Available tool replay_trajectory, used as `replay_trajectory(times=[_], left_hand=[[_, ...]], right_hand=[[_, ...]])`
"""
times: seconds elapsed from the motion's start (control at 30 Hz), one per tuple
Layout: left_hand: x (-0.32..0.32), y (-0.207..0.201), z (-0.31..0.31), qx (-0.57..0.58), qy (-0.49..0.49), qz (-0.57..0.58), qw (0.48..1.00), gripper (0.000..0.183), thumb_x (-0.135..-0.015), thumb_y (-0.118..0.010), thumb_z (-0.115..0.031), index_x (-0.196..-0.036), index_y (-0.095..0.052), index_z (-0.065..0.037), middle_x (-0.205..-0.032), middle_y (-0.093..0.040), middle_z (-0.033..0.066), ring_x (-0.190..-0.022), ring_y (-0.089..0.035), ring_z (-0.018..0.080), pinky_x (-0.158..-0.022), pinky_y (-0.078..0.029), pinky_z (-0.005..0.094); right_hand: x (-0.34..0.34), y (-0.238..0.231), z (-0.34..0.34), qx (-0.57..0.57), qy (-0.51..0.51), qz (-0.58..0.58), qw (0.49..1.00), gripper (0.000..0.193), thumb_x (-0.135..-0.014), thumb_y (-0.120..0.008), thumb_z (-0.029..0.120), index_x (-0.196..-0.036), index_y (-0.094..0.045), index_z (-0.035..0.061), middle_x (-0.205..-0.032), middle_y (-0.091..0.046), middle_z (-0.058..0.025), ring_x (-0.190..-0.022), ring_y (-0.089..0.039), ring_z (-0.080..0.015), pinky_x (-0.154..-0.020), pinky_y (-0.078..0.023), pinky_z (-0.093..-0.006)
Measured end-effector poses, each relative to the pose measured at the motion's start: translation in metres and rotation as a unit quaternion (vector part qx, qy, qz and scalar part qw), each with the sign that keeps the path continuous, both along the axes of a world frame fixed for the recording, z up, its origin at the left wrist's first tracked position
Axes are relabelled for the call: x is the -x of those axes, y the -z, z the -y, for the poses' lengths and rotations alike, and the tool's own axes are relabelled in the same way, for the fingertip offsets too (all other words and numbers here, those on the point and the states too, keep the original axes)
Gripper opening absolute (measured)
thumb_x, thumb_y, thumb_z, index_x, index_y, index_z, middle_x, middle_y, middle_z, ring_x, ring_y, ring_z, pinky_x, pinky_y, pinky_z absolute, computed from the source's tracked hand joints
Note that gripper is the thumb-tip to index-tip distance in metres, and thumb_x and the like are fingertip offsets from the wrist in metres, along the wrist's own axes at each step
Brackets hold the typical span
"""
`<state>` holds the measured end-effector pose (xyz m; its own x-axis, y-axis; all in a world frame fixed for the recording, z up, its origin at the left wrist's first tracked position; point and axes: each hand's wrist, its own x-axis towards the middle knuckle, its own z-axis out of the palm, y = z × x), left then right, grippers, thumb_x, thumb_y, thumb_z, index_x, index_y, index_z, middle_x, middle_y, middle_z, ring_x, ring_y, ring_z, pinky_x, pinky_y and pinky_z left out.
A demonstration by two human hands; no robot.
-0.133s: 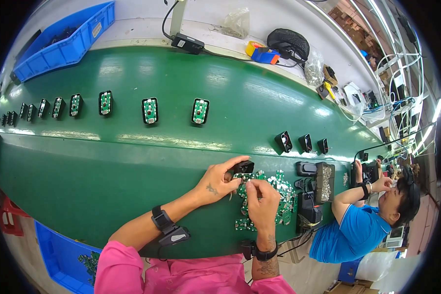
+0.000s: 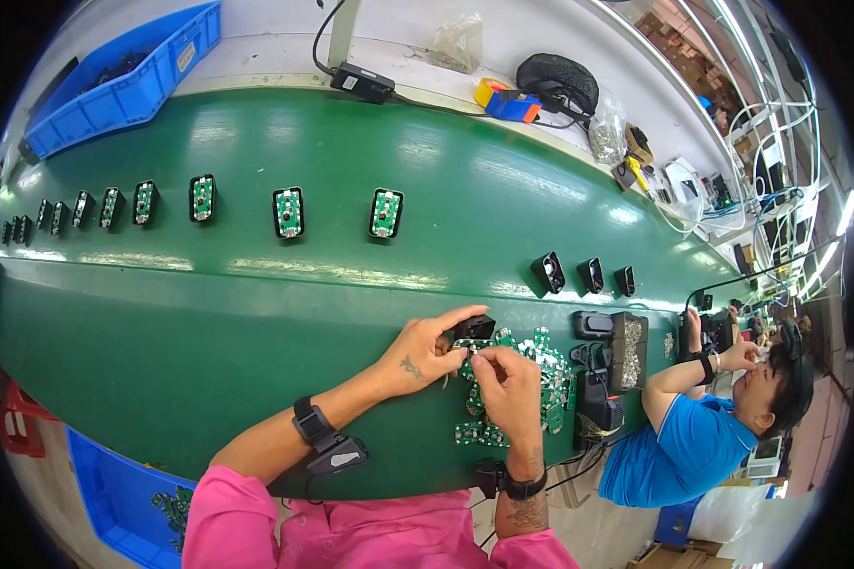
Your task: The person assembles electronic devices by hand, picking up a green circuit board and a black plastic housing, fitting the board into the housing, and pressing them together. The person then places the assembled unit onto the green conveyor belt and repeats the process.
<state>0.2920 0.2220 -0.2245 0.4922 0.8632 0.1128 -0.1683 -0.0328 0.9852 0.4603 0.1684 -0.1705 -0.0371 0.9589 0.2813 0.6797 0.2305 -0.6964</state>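
Observation:
My left hand [image 2: 416, 357] is closed round a small black plastic housing [image 2: 475, 326], its fingers along the far side and its thumb low. Right below the housing's opening is a green circuit board [image 2: 465, 345], by the left thumb tip. With thumb and forefinger pinched, my right hand [image 2: 509, 384] meets the board's near edge; what lies between those fingertips is too small to make out. Under and beside the right hand spreads a heap of loose green circuit boards [image 2: 552, 372].
Black housings with boards [image 2: 288, 213] stand in a row at the far left; three housings without visible boards [image 2: 548, 273] stand right. A tray of small metal parts [image 2: 630, 353] lies beyond the heap. A blue crate [image 2: 128, 90] sits far left. A co-worker in blue [image 2: 678, 446] sits at right.
The black housing has tilted slightly in my left hand. My right hand has shifted a little to the left and nearer to me, its fingertips still at the board.

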Motion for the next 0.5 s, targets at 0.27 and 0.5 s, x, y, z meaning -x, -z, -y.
replay_trajectory(times=[0.27,0.5], left_hand=[[-0.002,-0.001,-0.001,-0.089,-0.002,-0.039,0.995,0.065,-0.081,-0.059,-0.002,-0.144,-0.052,-0.016,-0.076,-0.068,0.0023,-0.057,-0.053,0.0064,-0.057,-0.046,0.0259],[-0.006,-0.001,-0.001,-0.177,-0.031,-0.023,0.983,0.066,-0.078,-0.059,-0.002,-0.143,-0.054,-0.015,-0.088,-0.067,0.0098,-0.062,-0.052,0.0115,-0.059,-0.046,0.0289]], right_hand=[[-0.012,-0.014,-0.007,0.106,-0.047,0.043,0.992,0.013,-0.085,-0.070,0.009,-0.085,-0.069,-0.0034,-0.065,-0.063,-0.0084,-0.056,-0.055,-0.0108,-0.052,-0.041,-0.0274],[-0.015,-0.022,-0.012,0.157,-0.050,0.068,0.984,0.014,-0.083,-0.067,0.010,-0.083,-0.068,-0.0036,-0.066,-0.063,-0.0144,-0.055,-0.060,-0.0205,-0.053,-0.046,-0.0342]])
